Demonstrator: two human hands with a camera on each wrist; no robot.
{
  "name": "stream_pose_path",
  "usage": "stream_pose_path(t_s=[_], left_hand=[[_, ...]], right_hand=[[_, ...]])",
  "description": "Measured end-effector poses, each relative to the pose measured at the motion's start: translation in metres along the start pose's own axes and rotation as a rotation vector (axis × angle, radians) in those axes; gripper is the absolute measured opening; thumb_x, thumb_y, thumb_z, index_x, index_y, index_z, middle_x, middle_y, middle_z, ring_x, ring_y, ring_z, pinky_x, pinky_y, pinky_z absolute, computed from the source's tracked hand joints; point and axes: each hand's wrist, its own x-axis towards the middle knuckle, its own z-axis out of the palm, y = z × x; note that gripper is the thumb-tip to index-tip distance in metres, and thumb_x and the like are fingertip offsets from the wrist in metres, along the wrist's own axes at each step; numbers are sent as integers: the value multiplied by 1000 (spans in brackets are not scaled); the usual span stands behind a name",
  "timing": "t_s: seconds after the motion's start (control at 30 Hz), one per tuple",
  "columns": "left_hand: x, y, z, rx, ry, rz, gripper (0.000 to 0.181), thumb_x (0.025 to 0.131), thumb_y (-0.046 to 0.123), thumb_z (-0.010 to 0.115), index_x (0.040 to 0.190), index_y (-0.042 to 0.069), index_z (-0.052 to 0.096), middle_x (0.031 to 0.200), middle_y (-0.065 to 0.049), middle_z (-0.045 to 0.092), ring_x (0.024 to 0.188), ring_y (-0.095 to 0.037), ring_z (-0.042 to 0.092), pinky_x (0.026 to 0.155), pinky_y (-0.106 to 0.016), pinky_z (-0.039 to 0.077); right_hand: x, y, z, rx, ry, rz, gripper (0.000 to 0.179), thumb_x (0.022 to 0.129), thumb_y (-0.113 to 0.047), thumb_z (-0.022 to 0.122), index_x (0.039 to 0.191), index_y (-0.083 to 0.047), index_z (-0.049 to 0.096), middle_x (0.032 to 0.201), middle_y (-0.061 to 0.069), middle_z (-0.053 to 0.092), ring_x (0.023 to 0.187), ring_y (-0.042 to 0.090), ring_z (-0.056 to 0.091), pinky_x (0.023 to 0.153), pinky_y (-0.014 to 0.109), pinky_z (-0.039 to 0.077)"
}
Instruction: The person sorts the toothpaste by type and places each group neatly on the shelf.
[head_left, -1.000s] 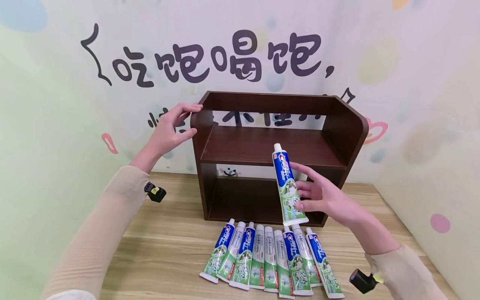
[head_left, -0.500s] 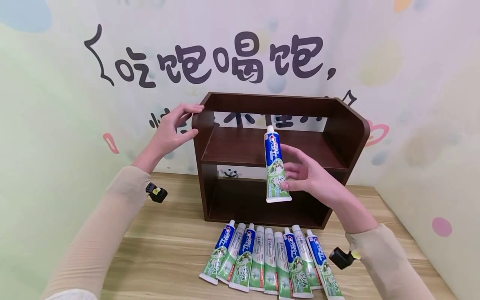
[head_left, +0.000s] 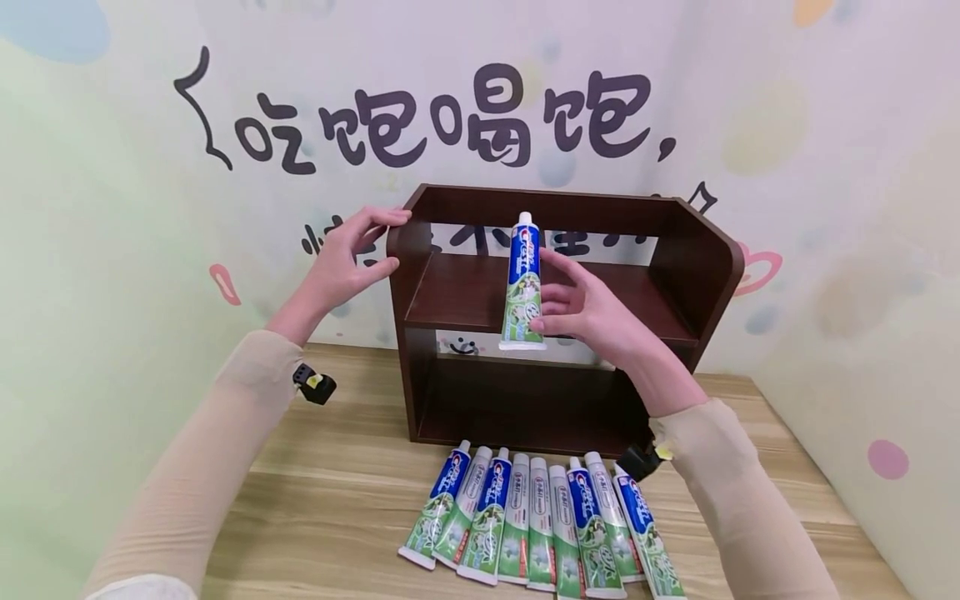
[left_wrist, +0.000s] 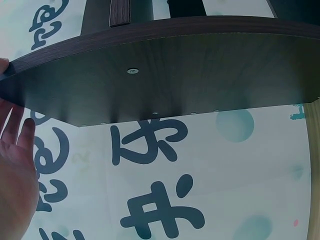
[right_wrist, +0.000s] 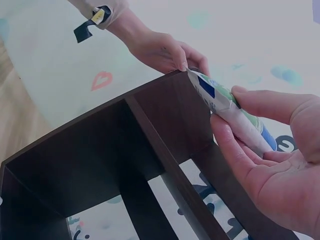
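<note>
My right hand pinches a blue, green and white toothpaste tube between thumb and fingers, cap up. The tube is in front of the dark brown two-tier shelf, at the height of its upper level. In the right wrist view, the thumb lies on one face of the tube and the fingers on the other. My left hand rests its fingertips on the shelf's left side panel, with the thumb close to the panel's front edge. From the left wrist view, that panel shows its outer face, with the hand at the left edge.
Several toothpaste tubes lie fanned side by side on the wooden table in front of the shelf, some blue and green, some white and green. A wall with large black lettering stands behind. Each wrist carries a small black camera.
My right hand has raised the toothpaste tube and brought it leftward, from low in front of the shelf to its upper level. The left hand stays at the side panel.
</note>
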Motion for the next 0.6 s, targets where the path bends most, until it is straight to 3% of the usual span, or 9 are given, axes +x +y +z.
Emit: stream_pose_path(t_s=[0.43, 0.6], left_hand=[[-3, -2, -1, -6, 7, -1, 43, 85, -6, 67, 127, 0, 58, 139, -17, 58, 135, -14, 52, 119, -32, 38], [-1, 0, -2, -8, 7, 5, 44, 85, -6, 68, 127, 1, 59, 139, -17, 58, 135, -14, 52, 118, -28, 38]], right_hand=[[34, -6, 14, 136, 8, -4, 91, 86, 0, 70, 154, -38, 23, 137, 12, 54, 110, 20, 63, 94, 28, 58], [47, -6, 20, 141, 16, -10, 94, 87, 0, 70, 156, -36, 17, 143, 13, 51, 118, 24, 61, 104, 33, 53]])
